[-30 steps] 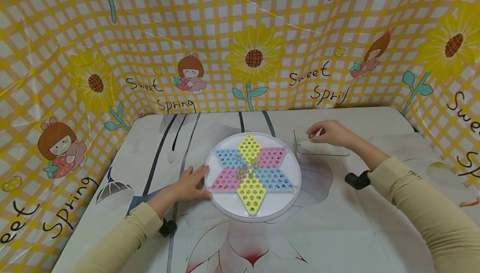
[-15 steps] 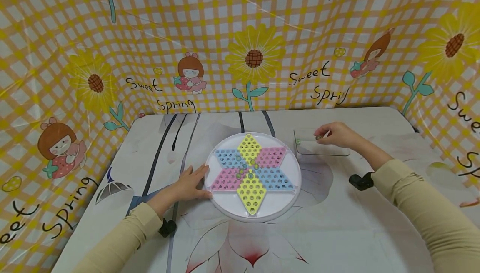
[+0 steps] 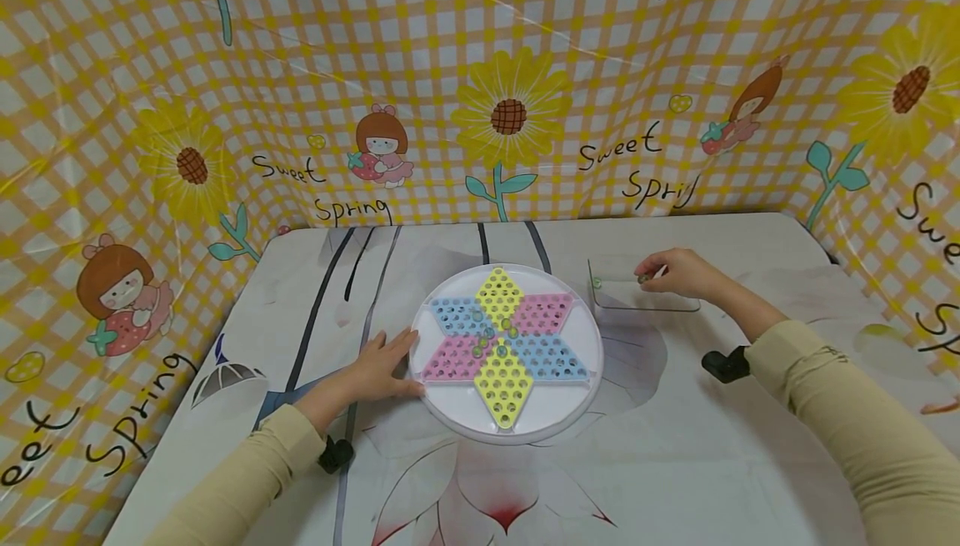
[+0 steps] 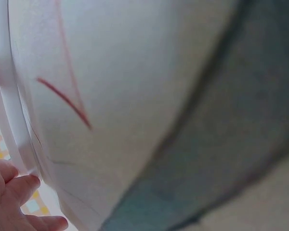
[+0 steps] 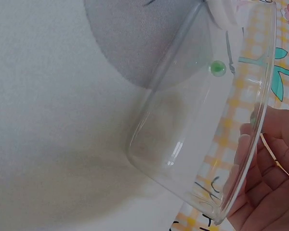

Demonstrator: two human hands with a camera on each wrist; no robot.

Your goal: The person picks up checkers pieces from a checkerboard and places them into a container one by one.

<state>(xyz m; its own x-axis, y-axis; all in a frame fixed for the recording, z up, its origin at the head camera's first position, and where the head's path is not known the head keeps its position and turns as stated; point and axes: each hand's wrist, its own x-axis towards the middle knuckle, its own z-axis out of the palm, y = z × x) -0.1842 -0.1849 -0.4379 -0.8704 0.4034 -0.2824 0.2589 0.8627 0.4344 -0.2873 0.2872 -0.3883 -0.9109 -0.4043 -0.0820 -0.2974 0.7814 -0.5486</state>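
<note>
While the left hand (image 3: 381, 369) lies flat against the board (image 3: 457, 413), the right hand (image 3: 678, 273) pinches a marble (image 3: 642, 278) over the clear tray (image 3: 645, 303); carrying it boardward seems next.

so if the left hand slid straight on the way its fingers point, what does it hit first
The left hand already touches the rim of the round white star-patterned marble board; going further, probably the pink perforated panel.

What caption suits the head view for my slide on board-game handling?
Left hand rests against the star-patterned board while right hand pinches a marble over the clear tray.
</note>
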